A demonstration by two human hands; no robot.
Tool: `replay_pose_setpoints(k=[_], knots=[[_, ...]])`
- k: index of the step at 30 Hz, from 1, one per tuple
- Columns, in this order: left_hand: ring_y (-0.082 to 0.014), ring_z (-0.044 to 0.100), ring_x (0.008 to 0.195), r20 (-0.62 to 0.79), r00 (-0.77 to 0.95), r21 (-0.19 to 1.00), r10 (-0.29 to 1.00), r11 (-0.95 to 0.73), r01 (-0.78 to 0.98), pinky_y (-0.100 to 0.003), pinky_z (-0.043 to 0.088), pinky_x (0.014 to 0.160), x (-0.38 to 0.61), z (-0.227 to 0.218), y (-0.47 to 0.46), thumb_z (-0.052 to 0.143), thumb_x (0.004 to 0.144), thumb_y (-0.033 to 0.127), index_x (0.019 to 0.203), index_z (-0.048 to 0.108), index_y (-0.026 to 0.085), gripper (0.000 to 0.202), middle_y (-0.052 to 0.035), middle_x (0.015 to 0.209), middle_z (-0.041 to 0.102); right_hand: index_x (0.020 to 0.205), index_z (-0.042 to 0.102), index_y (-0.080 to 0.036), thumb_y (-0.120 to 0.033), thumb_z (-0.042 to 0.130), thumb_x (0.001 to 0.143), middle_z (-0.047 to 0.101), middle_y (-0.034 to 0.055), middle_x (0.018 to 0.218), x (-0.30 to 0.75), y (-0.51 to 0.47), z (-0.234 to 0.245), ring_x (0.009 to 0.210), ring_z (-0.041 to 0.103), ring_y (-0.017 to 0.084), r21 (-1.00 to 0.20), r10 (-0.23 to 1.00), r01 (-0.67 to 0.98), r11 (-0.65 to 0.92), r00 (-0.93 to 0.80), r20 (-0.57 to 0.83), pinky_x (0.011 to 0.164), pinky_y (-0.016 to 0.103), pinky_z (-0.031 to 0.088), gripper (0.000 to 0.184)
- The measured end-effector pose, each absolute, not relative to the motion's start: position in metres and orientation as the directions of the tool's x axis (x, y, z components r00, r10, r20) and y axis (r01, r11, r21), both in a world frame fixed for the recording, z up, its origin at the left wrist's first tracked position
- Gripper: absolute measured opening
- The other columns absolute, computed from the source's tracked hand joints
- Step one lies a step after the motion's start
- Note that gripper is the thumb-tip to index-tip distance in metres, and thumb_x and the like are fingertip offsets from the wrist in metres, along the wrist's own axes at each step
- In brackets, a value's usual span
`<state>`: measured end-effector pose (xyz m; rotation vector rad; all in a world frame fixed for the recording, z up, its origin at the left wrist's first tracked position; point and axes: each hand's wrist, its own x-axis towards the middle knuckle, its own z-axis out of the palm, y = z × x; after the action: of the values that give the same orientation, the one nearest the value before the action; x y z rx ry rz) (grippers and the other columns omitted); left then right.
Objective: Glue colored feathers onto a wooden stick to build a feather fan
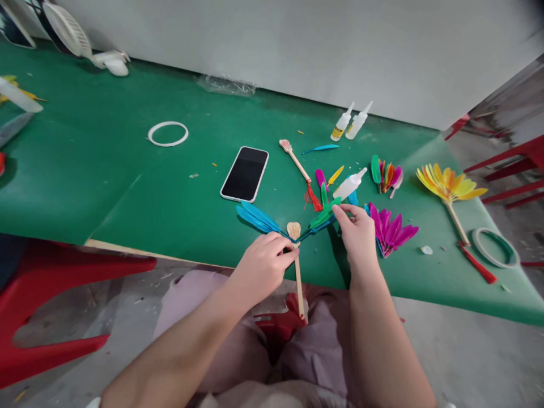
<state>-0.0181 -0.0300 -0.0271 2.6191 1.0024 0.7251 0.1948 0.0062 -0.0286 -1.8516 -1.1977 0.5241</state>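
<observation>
My left hand (267,258) pinches a wooden stick (298,280) just below its heart-shaped top (293,230). The stick's lower end hangs past the table's front edge. Blue feathers (257,217) fan out to the left of the heart, their quills meeting near my left fingertips. My right hand (355,226) pinches a green feather (325,214) on the right side, over a darker blue feather. Just beyond my right fingers lie a white glue bottle (350,184) and a magenta feather (321,178). My fingers hide part of the join between the quills and the stick.
A phone (245,174) lies left of a tasselled stick (296,161). Glue bottles (342,123) stand at the back. Magenta feathers (393,229), mixed feathers (386,174), a yellow feather fan (453,184) and a tape roll (495,248) are on the right. A white ring (168,134) lies left.
</observation>
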Motion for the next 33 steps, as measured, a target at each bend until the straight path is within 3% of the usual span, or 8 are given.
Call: replay_pose_setpoints(k=[15,21,24,27,29,31,33], knots=[[-0.0195,0.054,0.093,0.323,0.671,0.368,0.668,-0.742,0.561,-0.035,0.045,0.076,-0.021,-0.026,-0.035,0.042,0.085,0.008,0.103,0.061,0.014,0.027,-0.0087,0.097,0.061,0.082,0.063,-0.015,-0.051,0.061,0.067,0.059,0.0029,0.076,0.195,0.009,-0.036,0.056,0.046,0.011,-0.836,0.895,0.519,-0.179,0.438,0.080,0.056,0.028,0.040,0.039],[-0.0178,0.055,0.091,0.357,0.629,0.428,0.690,-0.720,0.547,-0.034,0.046,0.077,-0.023,-0.021,-0.033,0.042,0.085,0.010,0.103,0.062,0.016,0.027,-0.0073,0.095,0.063,0.079,0.063,-0.016,-0.053,0.057,0.070,0.059,0.0033,0.075,0.195,0.005,-0.034,0.056,0.047,0.012,-0.826,0.898,0.538,-0.166,0.429,0.098,0.052,0.027,0.039,0.039],[-0.0170,0.055,0.087,0.428,0.535,0.443,0.728,-0.685,0.578,-0.033,0.046,0.077,-0.028,-0.013,-0.021,0.043,0.084,0.008,0.099,0.063,0.017,0.027,-0.0061,0.091,0.064,0.087,0.064,-0.017,-0.051,0.052,0.074,0.059,0.0040,0.079,0.195,-0.003,-0.025,0.054,0.046,0.011,-0.801,0.857,0.575,-0.168,0.487,0.170,0.053,0.027,0.040,0.038],[-0.0199,0.053,0.096,0.422,0.545,0.365,0.724,-0.687,0.629,-0.037,0.044,0.083,-0.033,-0.005,-0.001,0.043,0.084,0.009,0.099,0.063,0.018,0.026,-0.0065,0.097,0.063,0.093,0.062,-0.020,-0.045,0.051,0.078,0.059,0.0044,0.088,0.192,-0.013,-0.005,0.054,0.044,0.009,-0.743,0.804,0.657,-0.126,0.506,0.311,0.055,0.027,0.041,0.031],[-0.0211,0.052,0.102,0.349,0.649,0.316,0.676,-0.737,0.598,-0.038,0.042,0.085,-0.034,0.000,0.014,0.043,0.086,0.013,0.099,0.062,0.018,0.024,-0.0062,0.098,0.063,0.093,0.062,-0.022,-0.040,0.050,0.081,0.059,0.0038,0.091,0.189,-0.013,0.009,0.057,0.047,0.009,-0.687,0.879,0.726,-0.011,0.335,0.340,0.056,0.026,0.042,0.025],[-0.0197,0.055,0.095,0.221,0.732,0.304,0.645,-0.758,0.577,-0.034,0.042,0.081,-0.033,0.005,0.028,0.045,0.087,0.021,0.096,0.061,0.018,0.018,-0.0049,0.091,0.064,0.095,0.062,-0.024,-0.033,0.049,0.083,0.061,0.0025,0.091,0.187,-0.007,0.021,0.064,0.053,0.011,-0.622,0.970,0.761,0.185,-0.040,0.239,0.061,0.025,0.044,0.020],[-0.0184,0.057,0.084,0.109,0.752,0.283,0.650,-0.746,0.603,-0.032,0.042,0.074,-0.030,0.011,0.039,0.049,0.086,0.028,0.094,0.059,0.018,0.016,-0.0033,0.082,0.064,0.097,0.061,-0.024,-0.028,0.049,0.083,0.063,0.0017,0.095,0.188,0.005,0.027,0.079,0.058,0.014,-0.570,0.925,0.743,0.351,-0.370,0.088,0.072,0.027,0.045,0.019]])
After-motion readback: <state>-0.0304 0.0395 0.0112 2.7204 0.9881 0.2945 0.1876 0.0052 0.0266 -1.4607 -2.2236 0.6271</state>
